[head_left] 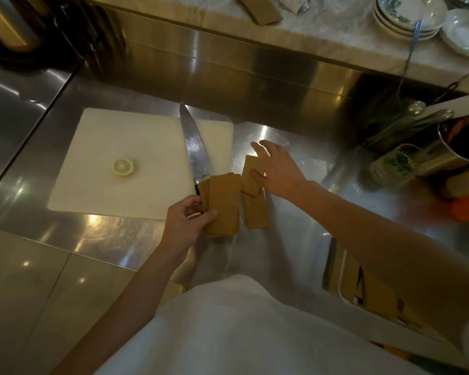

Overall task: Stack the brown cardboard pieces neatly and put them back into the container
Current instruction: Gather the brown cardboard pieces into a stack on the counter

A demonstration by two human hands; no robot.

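My left hand [186, 219] grips a small stack of brown cardboard pieces [224, 204] at its near left corner, lying over the knife's handle. My right hand [275, 169] pinches another cardboard piece [251, 174] by its right edge, tilted above a further piece [256, 212] that lies flat on the steel counter. At the lower right, a metal container [336, 269] set into the counter holds more brown cardboard pieces [377, 293], partly hidden by my right forearm. One more cardboard piece [261, 8] lies on the marble ledge at the back.
A white cutting board [136, 147] carries a lemon half [123, 166] and a large knife [194, 143]. Plates [406, 14] stand on the back ledge. At the right are a metal cup [460, 142], a glass jar [393, 163] and long spoons [417, 106].
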